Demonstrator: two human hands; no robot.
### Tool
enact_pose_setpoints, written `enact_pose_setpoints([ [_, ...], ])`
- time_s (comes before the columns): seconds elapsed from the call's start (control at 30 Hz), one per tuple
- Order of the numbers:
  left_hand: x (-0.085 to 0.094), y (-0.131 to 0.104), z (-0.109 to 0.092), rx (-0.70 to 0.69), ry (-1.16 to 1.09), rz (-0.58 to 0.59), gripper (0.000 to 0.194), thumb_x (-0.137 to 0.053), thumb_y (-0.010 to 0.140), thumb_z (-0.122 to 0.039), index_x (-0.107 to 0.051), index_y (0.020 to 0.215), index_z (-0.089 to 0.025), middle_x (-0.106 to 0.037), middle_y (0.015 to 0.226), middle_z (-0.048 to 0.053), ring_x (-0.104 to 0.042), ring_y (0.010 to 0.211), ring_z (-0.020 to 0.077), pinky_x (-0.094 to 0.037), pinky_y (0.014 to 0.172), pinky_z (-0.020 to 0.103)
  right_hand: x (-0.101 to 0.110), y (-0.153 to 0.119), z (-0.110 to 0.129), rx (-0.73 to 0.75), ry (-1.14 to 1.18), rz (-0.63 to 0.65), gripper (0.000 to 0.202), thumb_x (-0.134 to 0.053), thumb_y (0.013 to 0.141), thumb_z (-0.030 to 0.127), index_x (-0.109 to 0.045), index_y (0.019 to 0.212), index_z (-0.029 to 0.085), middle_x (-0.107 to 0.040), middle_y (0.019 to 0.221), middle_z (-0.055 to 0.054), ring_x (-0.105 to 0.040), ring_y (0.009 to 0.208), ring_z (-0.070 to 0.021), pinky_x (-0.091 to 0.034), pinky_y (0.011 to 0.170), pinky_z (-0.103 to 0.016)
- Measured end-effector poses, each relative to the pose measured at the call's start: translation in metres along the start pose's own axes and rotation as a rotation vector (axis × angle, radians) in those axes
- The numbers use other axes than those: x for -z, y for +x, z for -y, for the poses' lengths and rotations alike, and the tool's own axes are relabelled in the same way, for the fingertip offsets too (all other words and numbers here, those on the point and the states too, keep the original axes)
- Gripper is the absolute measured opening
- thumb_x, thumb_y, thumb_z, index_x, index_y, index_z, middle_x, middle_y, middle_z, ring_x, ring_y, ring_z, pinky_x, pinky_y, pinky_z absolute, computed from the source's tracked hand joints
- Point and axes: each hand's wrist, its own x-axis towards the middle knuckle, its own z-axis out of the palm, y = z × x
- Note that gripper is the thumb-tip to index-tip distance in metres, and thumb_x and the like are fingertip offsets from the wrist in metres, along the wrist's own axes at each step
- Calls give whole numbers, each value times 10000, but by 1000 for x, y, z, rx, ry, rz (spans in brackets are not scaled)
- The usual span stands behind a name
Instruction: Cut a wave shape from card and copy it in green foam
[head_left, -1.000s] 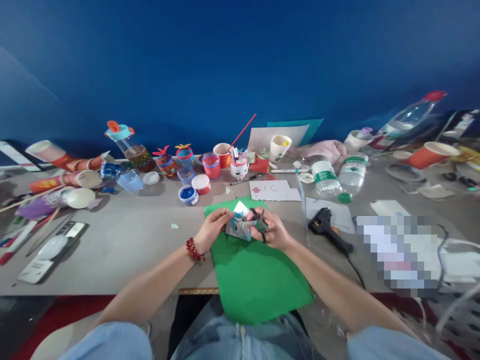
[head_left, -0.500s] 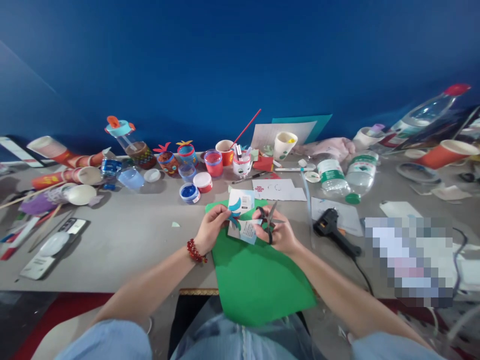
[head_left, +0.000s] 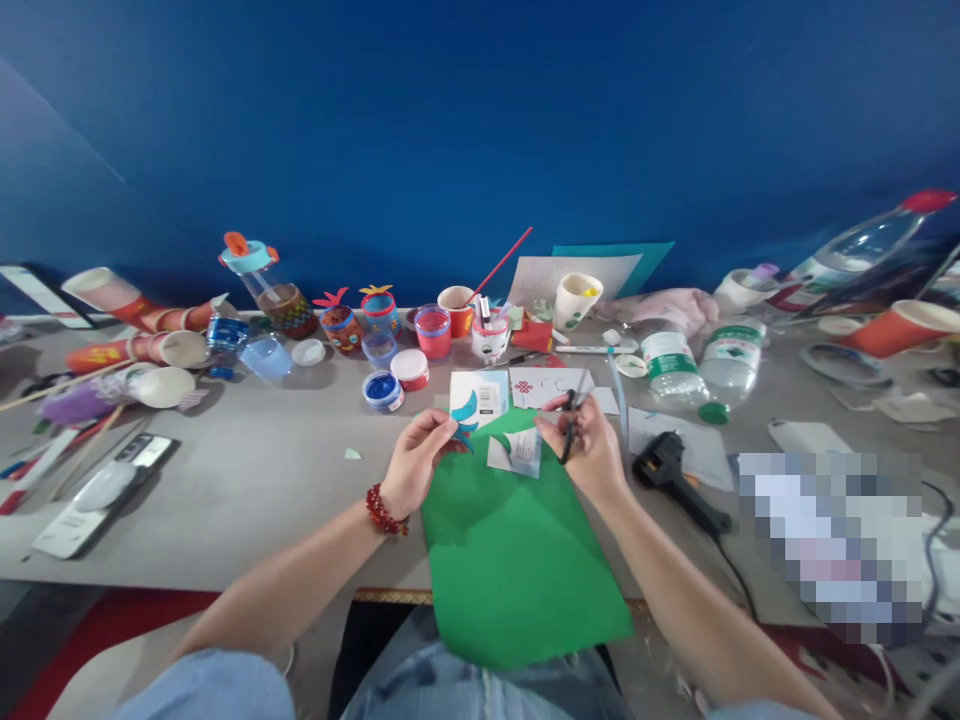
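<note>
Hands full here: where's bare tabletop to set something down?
Mostly the grey tabletop between the white rectangular phone and the left hand; one pale paper scrap lies there. Crowded: the back, with painted round cups, and the right, around the black plastic glue gun.

Cut-out [head_left: 466,438]: blue. Scrap [head_left: 527,452]: whitish, dark print. Scissors [head_left: 568,440]: black handles, grey blades. Sheet [head_left: 525,570]: plain green. Bracelet [head_left: 386,512]: dark red beads. Counter [head_left: 285,480]: grey. Wall [head_left: 480,120]: deep blue. Glue gun [head_left: 679,482]: black. Card [head_left: 551,374]: white, red knot motif. Open paint pot [head_left: 382,388]: blue.
</note>
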Motion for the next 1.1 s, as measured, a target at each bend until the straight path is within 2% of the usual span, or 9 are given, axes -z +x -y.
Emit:
enact_pose_setpoints([
  [0.07,-2,-2,0,20,-58,-9,195,-737,716,-297,-602,753,-161,-601,697,-32,-588,610,87,-503,636,233,0,-8,5,98,7,-107,297,-676,717,274,-556,981,210,-559,760,-8,-517,587,-136,-426,531,-253],
  [0.1,-3,-3,0,28,-84,-6,189,-738,718,-289,-606,755,-161,-596,693,-34,-580,600,81,-501,635,229,-2,-13,8,158,45,-90,260,-674,732,301,-570,953,209,-584,802,-30,-542,621,-147,-437,534,-254],
  [0.2,-5,-5,3,42,-112,10,176,-733,728,-288,-616,764,-161,-597,695,-31,-576,600,79,-500,646,230,-10,-26,16,215,157,189,160,-636,793,344,-616,842,193,-630,787,-48,-575,638,-155,-459,556,-258],
  [0.27,-5,-8,6,51,-79,16,172,-731,732,-292,-626,776,-163,-606,704,-28,-580,610,82,-494,651,227,-17,-31,19,173,235,267,184,-655,782,360,-629,772,178,-641,758,-50,-578,608,-148,-469,560,-262],
  [0.47,-9,-17,7,139,107,181,196,-736,727,-309,-628,747,-146,-630,703,-9,-586,620,91,-462,647,214,-28,-32,22,-36,413,68,285,-680,733,422,-600,626,170,-569,535,-14,-524,464,-137,-459,460,-260],
  [0.6,-15,-20,2,251,197,282,226,-754,698,-328,-675,789,-137,-673,729,22,-608,639,120,-479,678,246,-26,-28,20,-62,392,111,369,-685,730,434,-526,512,182,-514,491,-6,-502,467,-134,-448,468,-257],
  [0.73,-18,-21,0,202,177,248,269,-739,716,-325,-705,912,-143,-708,856,60,-630,721,155,-503,704,269,-20,-25,21,-16,318,193,379,-646,767,480,-562,556,177,-520,532,-11,-531,541,-149,-434,518,-252],
  [0.93,-13,-21,-3,46,43,146,247,-707,757,-288,-695,970,-164,-715,958,78,-654,866,196,-523,760,293,-23,-29,22,-40,420,532,454,-622,746,591,-595,686,141,-524,580,-9,-465,523,-115,-357,471,-223],
  [1.1,-12,-24,-4,64,-80,143,214,-702,762,-260,-700,956,-171,-716,959,75,-671,849,207,-523,784,327,-28,-35,19,-76,475,758,367,-684,736,488,-584,771,137,-545,626,3,-458,534,-100,-352,483,-207],
])
